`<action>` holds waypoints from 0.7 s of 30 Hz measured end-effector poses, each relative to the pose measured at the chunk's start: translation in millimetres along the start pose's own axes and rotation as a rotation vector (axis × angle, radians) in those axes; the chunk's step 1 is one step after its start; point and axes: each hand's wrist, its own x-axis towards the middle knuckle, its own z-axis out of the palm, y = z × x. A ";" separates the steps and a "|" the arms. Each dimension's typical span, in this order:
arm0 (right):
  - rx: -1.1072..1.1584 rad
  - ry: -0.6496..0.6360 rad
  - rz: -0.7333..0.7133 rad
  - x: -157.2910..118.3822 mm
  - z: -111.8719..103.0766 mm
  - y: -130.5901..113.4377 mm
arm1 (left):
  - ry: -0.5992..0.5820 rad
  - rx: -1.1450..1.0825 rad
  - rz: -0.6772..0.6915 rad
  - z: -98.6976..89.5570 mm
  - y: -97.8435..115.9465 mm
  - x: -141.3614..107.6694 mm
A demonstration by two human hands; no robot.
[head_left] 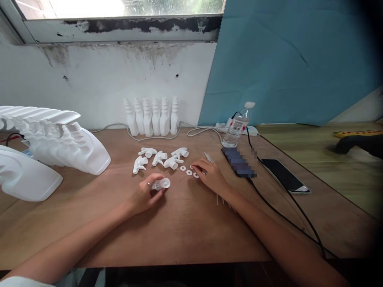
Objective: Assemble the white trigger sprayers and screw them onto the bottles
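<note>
Wooden table (185, 239) beneath everything. Left hand (145, 194): thumb and fingers pinch a white spray head (164, 183), long axis roughly left to right, round collar toward the right hand (213, 175). Five loose spray heads (159, 158) lie beyond it. Smallest items, the flat white washers (189, 172), lie to the right of the held piece and slightly farther from the person, between the hands. Right hand is nearer, its fingertips over the group's right side; a white bit shows there, but whether it is pinched cannot be told.
</note>
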 end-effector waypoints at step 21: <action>0.029 -0.130 -0.364 -13.4 9.9 -40.1 | -0.090 -0.237 0.085 20.9 8.3 26.5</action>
